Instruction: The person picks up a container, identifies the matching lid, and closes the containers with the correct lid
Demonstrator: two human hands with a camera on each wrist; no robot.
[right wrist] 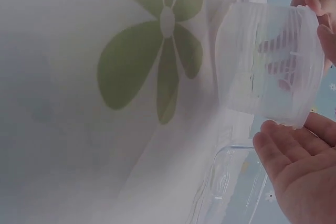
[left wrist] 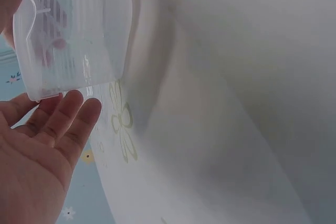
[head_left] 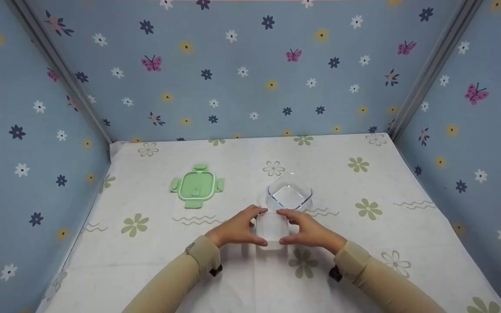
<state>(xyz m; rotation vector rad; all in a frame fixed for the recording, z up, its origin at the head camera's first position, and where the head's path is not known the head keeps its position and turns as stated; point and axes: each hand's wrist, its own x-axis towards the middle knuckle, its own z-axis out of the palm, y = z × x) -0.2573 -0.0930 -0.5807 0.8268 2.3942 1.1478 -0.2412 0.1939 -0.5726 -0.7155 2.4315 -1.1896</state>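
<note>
A small frosted plastic box (head_left: 272, 228), with slots or ribs showing in the wrist views, is held between both hands close over the table. My left hand (head_left: 239, 227) grips its left side, thumb at the near corner and forefinger at the far corner. On the opposite side, my right hand (head_left: 309, 229) grips the box the same way. In the left wrist view, fingertips lie right at the end of the box (left wrist: 84, 30). Just beyond it stands a square clear glass container (head_left: 289, 195) without a lid, its lower part overlapped by the right hand in the head view.
A green lid (head_left: 197, 186) with four-sided locking flaps lies on the table, left of the glass container. White cloth with green flowers (head_left: 135, 225) covers the table. Blue patterned walls (head_left: 242, 56) rise at the back and on both sides.
</note>
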